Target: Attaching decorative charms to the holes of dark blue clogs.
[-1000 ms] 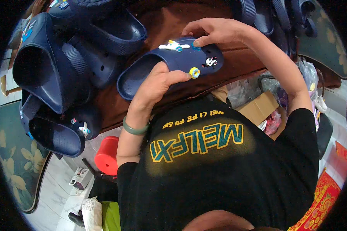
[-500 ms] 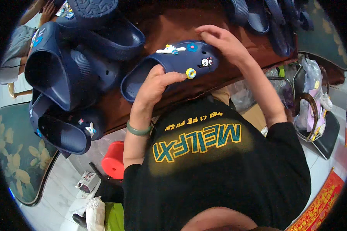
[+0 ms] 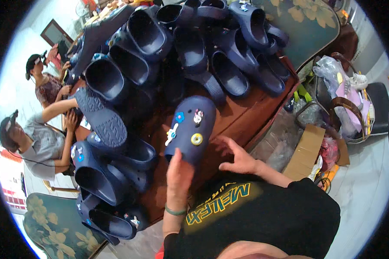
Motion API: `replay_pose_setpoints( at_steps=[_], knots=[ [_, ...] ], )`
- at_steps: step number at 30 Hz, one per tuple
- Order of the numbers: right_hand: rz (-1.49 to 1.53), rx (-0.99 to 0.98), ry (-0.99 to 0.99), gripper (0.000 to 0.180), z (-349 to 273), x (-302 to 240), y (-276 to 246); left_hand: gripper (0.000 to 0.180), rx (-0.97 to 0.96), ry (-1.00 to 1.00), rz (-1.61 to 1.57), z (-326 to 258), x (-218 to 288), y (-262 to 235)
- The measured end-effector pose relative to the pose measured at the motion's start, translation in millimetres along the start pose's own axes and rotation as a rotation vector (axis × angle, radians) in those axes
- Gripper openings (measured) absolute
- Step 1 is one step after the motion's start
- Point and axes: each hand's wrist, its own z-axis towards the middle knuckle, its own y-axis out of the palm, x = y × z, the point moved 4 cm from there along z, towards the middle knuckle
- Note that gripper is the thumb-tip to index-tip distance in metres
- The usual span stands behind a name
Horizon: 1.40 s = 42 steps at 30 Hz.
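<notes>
A navy clog [image 3: 205,114] is held by my left hand [image 3: 179,172] at its heel end, toe pointing away from me. My thumb lies along its near edge; the other fingers are hidden behind it. Charms sit on its upper: a blue flower [image 3: 179,117], a white figure [image 3: 171,134], a yellow ring-shaped charm [image 3: 196,139] and a small black-and-white figure [image 3: 198,118]. My right hand [image 3: 240,159] hovers to the right of the clog with fingers spread and nothing in them.
Many navy clogs, such as one pair [image 3: 194,47], crowd the brown-covered table [image 3: 242,118] at the back and left. Two people [image 3: 52,149] work along the left side. A bag-laden chair [image 3: 345,101] and a cardboard box [image 3: 304,149] stand at right.
My view has swung up to show more of the table. The clog has turned from sideways to toe-away in my left hand. My right hand has come away from its toe.
</notes>
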Motion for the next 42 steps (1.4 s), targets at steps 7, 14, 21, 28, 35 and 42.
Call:
replay_pose_setpoints(
  at_steps=[7,14,21,28,35,42],
  knots=[
    [0.063,0.132,-0.24,0.107,14.1,-27.2,8.1,0.075,-0.367,-0.168,0.427,11.5,-30.9,23.3],
    [0.156,0.438,-0.236,0.076,9.8,-29.9,-60.0,0.074,-0.991,-0.536,0.349,-19.5,-5.8,42.0],
    [-0.047,0.79,-0.444,0.068,120.3,-86.9,-205.7,0.04,-0.133,-0.061,0.636,-8.5,-8.2,-36.2],
    [-0.475,1.121,-0.256,0.068,259.3,-109.0,-325.4,0.031,0.196,0.158,0.649,-19.7,-29.4,-89.6],
    [-0.705,1.241,-0.185,0.069,291.9,-90.6,-326.7,0.025,0.188,0.208,0.717,-25.3,-31.0,-84.3],
    [-0.705,1.207,-0.232,0.07,281.5,-90.4,-335.3,0.024,0.158,0.22,0.815,-25.8,-28.6,-89.1]
  ],
)
